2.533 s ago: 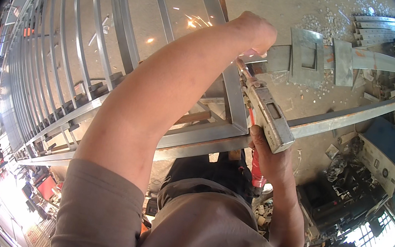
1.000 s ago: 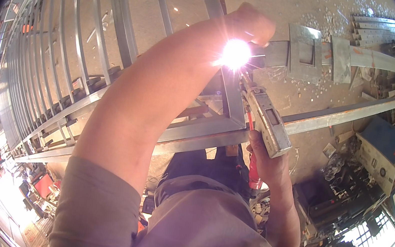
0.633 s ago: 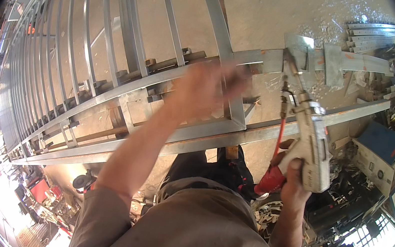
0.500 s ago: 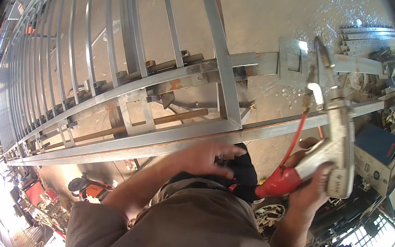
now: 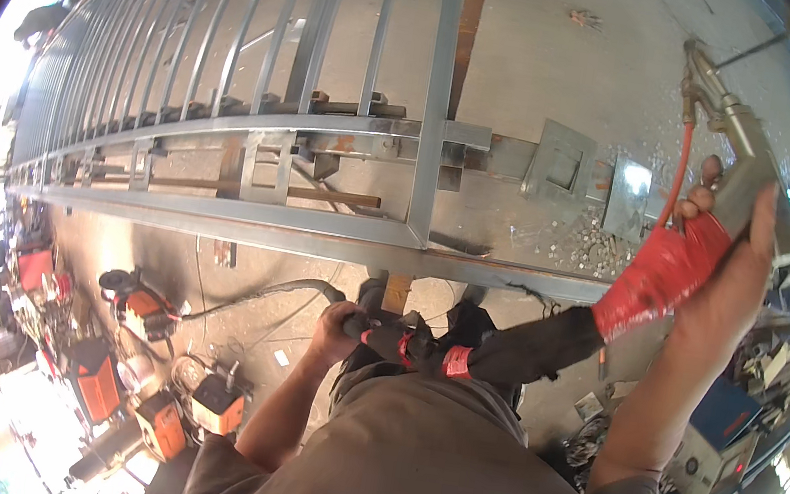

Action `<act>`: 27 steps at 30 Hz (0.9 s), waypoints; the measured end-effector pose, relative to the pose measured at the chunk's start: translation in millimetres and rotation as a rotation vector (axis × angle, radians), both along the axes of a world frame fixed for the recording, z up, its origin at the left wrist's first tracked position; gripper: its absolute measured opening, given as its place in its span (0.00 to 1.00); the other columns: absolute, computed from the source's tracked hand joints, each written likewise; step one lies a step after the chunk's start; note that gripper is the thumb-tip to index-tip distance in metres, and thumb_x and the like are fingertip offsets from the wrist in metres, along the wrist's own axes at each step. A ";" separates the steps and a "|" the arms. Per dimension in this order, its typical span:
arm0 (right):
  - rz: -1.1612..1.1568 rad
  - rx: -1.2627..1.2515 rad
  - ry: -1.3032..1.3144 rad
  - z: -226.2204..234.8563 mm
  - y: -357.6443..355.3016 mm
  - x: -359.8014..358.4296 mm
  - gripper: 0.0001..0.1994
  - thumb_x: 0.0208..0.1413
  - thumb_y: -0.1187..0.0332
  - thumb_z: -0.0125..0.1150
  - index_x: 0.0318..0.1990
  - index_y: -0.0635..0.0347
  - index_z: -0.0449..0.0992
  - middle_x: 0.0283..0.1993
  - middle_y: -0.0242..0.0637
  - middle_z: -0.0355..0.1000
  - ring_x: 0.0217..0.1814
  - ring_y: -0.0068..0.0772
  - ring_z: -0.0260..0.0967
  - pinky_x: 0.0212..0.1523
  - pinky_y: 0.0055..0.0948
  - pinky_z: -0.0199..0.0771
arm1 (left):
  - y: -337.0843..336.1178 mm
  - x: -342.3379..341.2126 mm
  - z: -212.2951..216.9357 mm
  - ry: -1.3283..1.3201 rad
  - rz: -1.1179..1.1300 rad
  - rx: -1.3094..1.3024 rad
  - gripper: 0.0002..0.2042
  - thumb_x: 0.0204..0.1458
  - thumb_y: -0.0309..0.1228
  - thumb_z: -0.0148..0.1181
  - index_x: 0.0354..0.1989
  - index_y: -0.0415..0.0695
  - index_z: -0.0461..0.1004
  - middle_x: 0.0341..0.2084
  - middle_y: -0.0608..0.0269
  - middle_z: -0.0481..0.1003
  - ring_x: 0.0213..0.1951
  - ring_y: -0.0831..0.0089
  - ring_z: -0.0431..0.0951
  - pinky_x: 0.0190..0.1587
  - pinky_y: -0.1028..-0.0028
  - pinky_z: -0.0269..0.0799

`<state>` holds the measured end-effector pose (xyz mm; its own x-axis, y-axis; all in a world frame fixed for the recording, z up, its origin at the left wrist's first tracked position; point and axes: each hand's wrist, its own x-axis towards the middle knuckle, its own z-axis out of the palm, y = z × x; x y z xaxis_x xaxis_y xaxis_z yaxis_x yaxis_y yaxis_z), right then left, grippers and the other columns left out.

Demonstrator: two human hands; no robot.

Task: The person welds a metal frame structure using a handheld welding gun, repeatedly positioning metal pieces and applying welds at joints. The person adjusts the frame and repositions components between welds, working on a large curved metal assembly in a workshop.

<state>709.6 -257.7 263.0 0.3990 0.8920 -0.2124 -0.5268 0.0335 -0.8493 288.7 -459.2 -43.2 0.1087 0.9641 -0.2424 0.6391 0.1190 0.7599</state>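
**Hands on torch and cable over steel gate frame**

Head view: your right hand [image 5: 718, 282] grips the welding gun [image 5: 731, 153] at two o'clock; your left hand [image 5: 336, 322] closes around the black cable [image 5: 258, 290] at centre, below the steel frame [image 5: 317, 226].

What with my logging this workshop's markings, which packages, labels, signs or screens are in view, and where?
No clear package, sign or screen.
Red tape bands: around the dark hose in the left hand.
Blue box machine: right edge, below the right hand gripping a welding gun; pale front panel.
Orange box machines: floor, lower left; labels too small to tell.
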 end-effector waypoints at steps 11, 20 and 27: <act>0.312 -0.301 0.167 -56.5 52.3 20.7 0.17 0.68 0.58 0.62 0.51 0.62 0.69 0.48 0.48 0.76 0.48 0.42 0.77 0.53 0.43 0.81 | -59.3 -1.2 149.7 -0.352 0.707 0.086 0.11 0.50 0.21 0.69 0.40 0.41 0.76 0.29 0.72 0.76 0.31 0.84 0.74 0.35 0.79 0.72; 0.630 -0.441 0.363 -115.8 139.7 5.8 0.17 0.69 0.57 0.61 0.45 0.67 0.70 0.41 0.46 0.74 0.44 0.43 0.78 0.53 0.43 0.84 | -20.3 -0.8 249.6 0.076 0.736 0.305 0.17 0.59 0.44 0.64 0.40 0.38 0.76 0.37 0.61 0.76 0.38 0.72 0.77 0.39 0.73 0.72; 0.741 -0.642 0.523 -159.9 229.4 -5.2 0.17 0.76 0.58 0.46 0.39 0.63 0.72 0.36 0.41 0.76 0.39 0.37 0.78 0.48 0.39 0.83 | 56.0 31.3 321.9 0.594 0.622 0.470 0.22 0.43 0.42 0.73 0.40 0.39 0.76 0.39 0.60 0.75 0.44 0.64 0.77 0.52 0.63 0.71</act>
<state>704.4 -28.3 103.1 -0.4610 0.5370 -0.7065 -0.5331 -0.8041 -0.2633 320.0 -403.2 278.6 -0.4676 0.8202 0.3296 0.8582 0.3320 0.3914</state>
